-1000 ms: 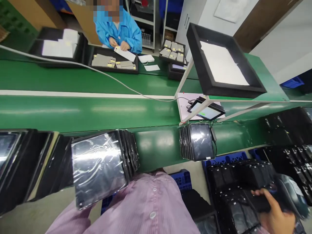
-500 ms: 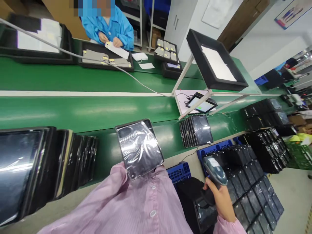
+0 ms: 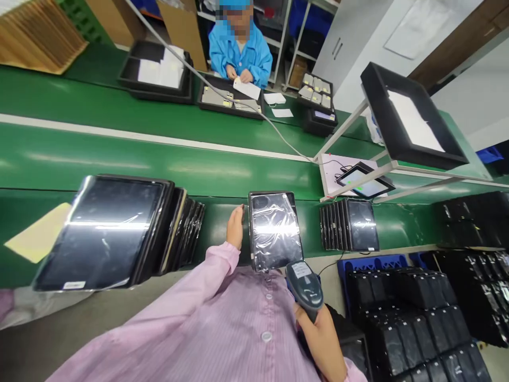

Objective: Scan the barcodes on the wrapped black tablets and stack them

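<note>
One film-wrapped flat device [image 3: 274,228], at the surface's [image 3: 310,220] near edge: lay just right of my left grip [image 3: 234,228], the nearer, loose and unfilled; long axis ran forward. My right grip [image 3: 320,339] clasped one scanner [image 3: 305,286].

Clear plastic film, crinkled and glossy, covered the middle tablet [image 3: 275,228]. The handheld scanner [image 3: 308,292] looked to be smooth, shiny dark plastic, with a paper-like label [image 3: 301,269]. The pink shirt [image 3: 214,329] was creased, matt cloth with a glossy button [image 3: 266,336]. The green surface [image 3: 222,172] was smooth and reflective; the yellow sheet [image 3: 37,233] resembled matt paper. The raised black tray [image 3: 382,106] had a dull, foam-like finish.
</note>
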Motion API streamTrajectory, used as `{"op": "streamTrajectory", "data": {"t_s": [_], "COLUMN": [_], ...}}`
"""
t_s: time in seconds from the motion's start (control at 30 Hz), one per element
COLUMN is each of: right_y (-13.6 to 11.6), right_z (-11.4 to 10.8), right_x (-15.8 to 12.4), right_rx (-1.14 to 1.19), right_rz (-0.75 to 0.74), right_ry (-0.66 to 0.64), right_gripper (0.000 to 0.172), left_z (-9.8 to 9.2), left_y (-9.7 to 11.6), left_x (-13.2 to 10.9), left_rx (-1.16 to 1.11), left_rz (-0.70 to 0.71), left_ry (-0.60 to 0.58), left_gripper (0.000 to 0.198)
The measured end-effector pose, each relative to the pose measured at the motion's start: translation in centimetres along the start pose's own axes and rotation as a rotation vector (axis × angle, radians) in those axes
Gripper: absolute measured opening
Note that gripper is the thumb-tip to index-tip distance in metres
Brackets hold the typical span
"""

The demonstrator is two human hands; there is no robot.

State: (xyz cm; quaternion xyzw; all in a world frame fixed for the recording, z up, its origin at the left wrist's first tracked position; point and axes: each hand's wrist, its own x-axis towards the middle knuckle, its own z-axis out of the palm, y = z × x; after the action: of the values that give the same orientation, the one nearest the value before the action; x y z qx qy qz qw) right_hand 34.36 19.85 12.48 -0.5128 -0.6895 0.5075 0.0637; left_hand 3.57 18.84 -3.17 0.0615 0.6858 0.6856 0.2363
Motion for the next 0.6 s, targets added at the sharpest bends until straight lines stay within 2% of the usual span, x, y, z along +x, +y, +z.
{"op": "streamTrajectory", "data": {"t_s": [0.07, 0.13, 0.23, 0.33, 0.43, 0.53, 0.6], "right_y": [-0.1, -0.1, -0.7, -2.4, -5.0, -7.4, -8.1], "right_z": [0.4, 0.6, 0.2, -0.7, -2.0, -2.8, -2.8], "right_x": [-0.5, -0.5, 0.4, 2.3, 4.6, 6.6, 7.4], "right_rx": [-0.012, -0.006, 0.007, 0.022, 0.015, -0.027, -0.054], "right_rz": [-0.007, -0.005, 0.016, 0.022, -0.016, -0.020, -0.020], "right_ry": [-0.020, -0.042, -0.011, -0.001, -0.056, -0.102, -0.111], "right_gripper": [0.039, 0.045, 0.043, 0.046, 0.049, 0.051, 0.052], "left_z": [-0.3, -0.5, -0.5, -0.6, -0.6, -0.8, -1.0], "left_y": [1.8, 3.5, 5.2, 5.7, 5.7, 5.5, 5.5], "left_x": [0.5, 0.9, 1.5, 1.8, 2.0, 2.1, 2.1], "left_rx": [0.013, 0.075, 0.143, 0.189, 0.256, 0.290, 0.314], "left_rz": [0.037, 0.078, 0.082, 0.075, 0.086, 0.142, 0.205], "left_ry": [0.006, -0.042, -0.108, -0.139, -0.147, -0.152, -0.156], "left_gripper": [0.053, 0.052, 0.053, 0.055, 0.057, 0.060, 0.061]}}
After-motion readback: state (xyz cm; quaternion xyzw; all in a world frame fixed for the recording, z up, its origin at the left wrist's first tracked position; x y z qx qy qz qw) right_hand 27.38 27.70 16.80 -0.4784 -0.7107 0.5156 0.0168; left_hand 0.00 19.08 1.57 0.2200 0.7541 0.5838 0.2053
